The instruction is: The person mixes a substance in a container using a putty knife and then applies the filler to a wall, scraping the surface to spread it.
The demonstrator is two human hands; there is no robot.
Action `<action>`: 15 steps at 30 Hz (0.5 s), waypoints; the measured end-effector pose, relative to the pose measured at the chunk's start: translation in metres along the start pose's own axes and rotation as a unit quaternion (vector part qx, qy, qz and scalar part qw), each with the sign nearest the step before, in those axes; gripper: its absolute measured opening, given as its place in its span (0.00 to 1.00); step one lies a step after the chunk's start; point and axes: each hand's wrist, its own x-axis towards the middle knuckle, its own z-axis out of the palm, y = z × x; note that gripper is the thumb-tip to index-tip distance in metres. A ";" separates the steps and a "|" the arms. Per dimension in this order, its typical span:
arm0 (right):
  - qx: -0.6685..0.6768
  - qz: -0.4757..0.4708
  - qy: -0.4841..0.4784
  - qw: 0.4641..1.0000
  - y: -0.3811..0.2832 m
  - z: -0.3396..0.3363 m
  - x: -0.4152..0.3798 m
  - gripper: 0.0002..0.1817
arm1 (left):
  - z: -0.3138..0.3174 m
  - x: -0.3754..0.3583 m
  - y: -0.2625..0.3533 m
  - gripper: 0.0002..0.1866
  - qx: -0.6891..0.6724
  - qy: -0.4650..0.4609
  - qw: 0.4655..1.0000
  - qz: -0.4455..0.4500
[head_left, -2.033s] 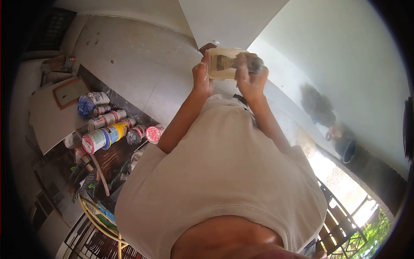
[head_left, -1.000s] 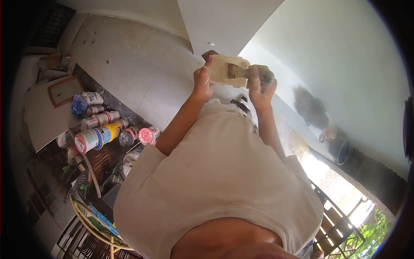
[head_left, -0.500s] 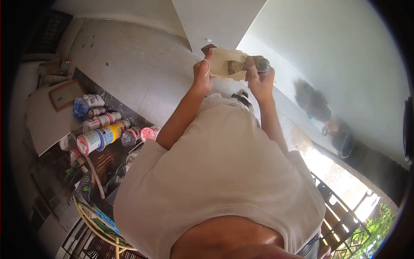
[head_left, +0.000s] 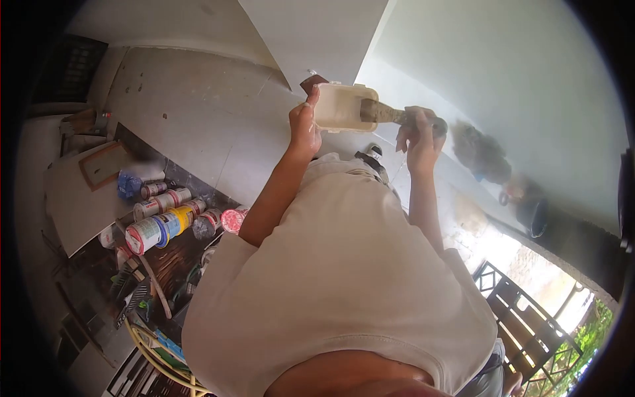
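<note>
My left hand (head_left: 303, 130) grips the left end of a cream plastic tub (head_left: 334, 126), its thumb over the rim. A flat brown piece (head_left: 311, 84) sticks out above that thumb; I cannot make out its kind. My right hand (head_left: 423, 145) is closed around the grey handle of a putty knife (head_left: 390, 115). The knife's stained blade lies over the right end of the tub, pointing left. Whether the blade touches the rim is not clear. Pale smears mark the tub's inside.
Paint cans (head_left: 159, 228) lie or stand in rows at the left, near a leaning board (head_left: 76, 192). A white wall (head_left: 476, 73) with a dark patch runs along the right. A slatted metal bench (head_left: 529, 324) is at lower right. A shoe (head_left: 374, 151) shows beneath the tub.
My right hand has moved right and down, drawing the putty knife partly out over the tub's right end. The tub has shifted slightly down and left in view, and the whole view has moved a little.
</note>
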 end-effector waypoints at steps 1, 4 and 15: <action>-0.059 -0.012 -0.015 0.998 -0.003 0.001 -0.003 0.17 | 0.001 0.001 0.000 0.22 0.001 0.003 1.000 0.003; -0.121 -0.018 -0.036 0.992 -0.001 0.021 -0.009 0.17 | 0.005 0.001 -0.003 0.21 0.020 0.010 1.000 0.009; 0.186 0.084 -0.003 0.979 0.011 -0.001 0.008 0.19 | 0.000 0.001 -0.010 0.23 -0.009 0.037 0.999 0.001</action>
